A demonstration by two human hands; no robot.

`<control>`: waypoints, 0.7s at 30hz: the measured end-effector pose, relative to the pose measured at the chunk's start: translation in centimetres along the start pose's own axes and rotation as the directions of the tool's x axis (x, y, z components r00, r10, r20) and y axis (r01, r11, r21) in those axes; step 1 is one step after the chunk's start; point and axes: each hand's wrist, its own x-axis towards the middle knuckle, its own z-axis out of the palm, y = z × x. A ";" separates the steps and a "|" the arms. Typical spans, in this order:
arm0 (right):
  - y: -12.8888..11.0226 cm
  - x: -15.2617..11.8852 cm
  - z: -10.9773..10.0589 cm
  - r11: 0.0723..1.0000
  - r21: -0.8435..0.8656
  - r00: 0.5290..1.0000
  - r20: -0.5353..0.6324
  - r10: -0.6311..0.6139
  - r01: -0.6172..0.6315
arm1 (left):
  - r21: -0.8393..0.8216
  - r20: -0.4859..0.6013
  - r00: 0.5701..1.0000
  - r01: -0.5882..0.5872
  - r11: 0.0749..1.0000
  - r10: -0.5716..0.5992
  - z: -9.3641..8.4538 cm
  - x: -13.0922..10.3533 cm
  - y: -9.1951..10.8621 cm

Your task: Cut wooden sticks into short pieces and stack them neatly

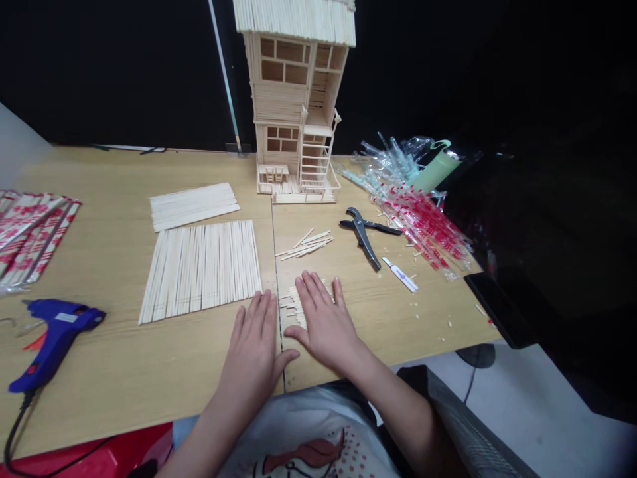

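Note:
My right hand point(323, 322) lies flat over a small panel of short sticks point(294, 307), its fingers apart; part of the panel is hidden beneath it. My left hand point(253, 335) rests palm down on the table, just left of the seam, fingers extended. Its fingertips are at the lower right corner of a large panel of pale sticks point(204, 269). A smaller stick panel point(194, 204) lies behind that one. Beyond my right hand is a loose bunch of short sticks point(308, 245).
A stick-built house point(283, 99) stands at the back. Pliers point(365, 238), a small white-handled blade point(401, 274) and plastic wrappers point(423, 212) lie right. A blue glue gun point(57, 332) and patterned packets point(30, 232) are left; a dark phone point(497, 309) is at the right edge.

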 end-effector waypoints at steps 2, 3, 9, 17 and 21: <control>-0.1 -0.3 0.1 1.000 -0.003 1.000 0.006 -0.013 0.013 | -0.046 0.017 0.999 -0.028 0.999 0.029 0.1 0.1 0.2; -0.2 -0.4 0.1 1.000 -0.004 1.000 0.008 -0.023 0.023 | -0.075 0.029 0.998 -0.046 0.996 0.049 0.3 0.1 0.3; -0.2 -0.2 0.1 1.000 -0.018 1.000 -0.007 0.014 -0.014 | -0.084 0.033 0.996 -0.085 0.993 0.088 1.8 0.0 0.7; -0.2 -0.5 -0.1 1.000 -0.008 1.000 0.027 0.005 -0.004 | 0.052 0.015 0.994 -0.109 0.993 0.108 1.9 -0.2 0.3; -0.2 -0.3 -0.2 1.000 -0.010 0.999 0.048 0.005 -0.004 | 0.059 0.015 0.993 -0.118 0.991 0.117 1.8 0.0 0.4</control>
